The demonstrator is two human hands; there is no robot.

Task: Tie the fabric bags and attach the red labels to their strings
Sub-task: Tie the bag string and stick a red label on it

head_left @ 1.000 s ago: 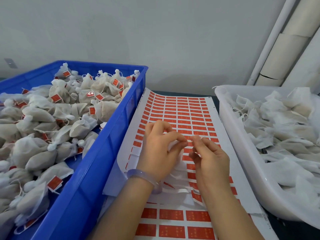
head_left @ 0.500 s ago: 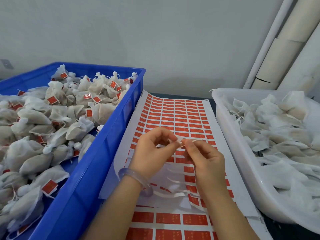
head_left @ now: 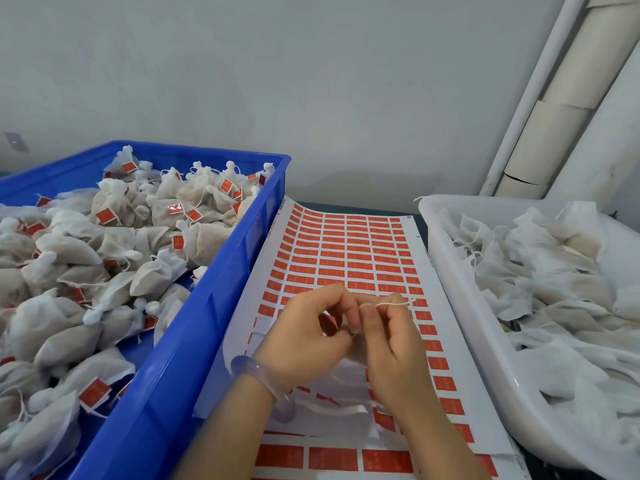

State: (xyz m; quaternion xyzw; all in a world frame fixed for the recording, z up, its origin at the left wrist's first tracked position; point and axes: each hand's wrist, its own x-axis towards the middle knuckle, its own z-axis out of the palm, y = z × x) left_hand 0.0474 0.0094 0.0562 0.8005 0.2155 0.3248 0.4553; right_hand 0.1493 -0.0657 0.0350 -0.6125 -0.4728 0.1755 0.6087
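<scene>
White string, one, pinched by left hand, right hand

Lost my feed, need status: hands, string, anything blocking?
Left hand, right hand both pinching white string over label sheet. No label seen on it. Nothing blocking.

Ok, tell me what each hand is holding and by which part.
The right hand pinches a thin white string near its free end, which pokes out rightward. The left hand meets it there, fingertip to fingertip; whether it grips the string too cannot be told.
</scene>
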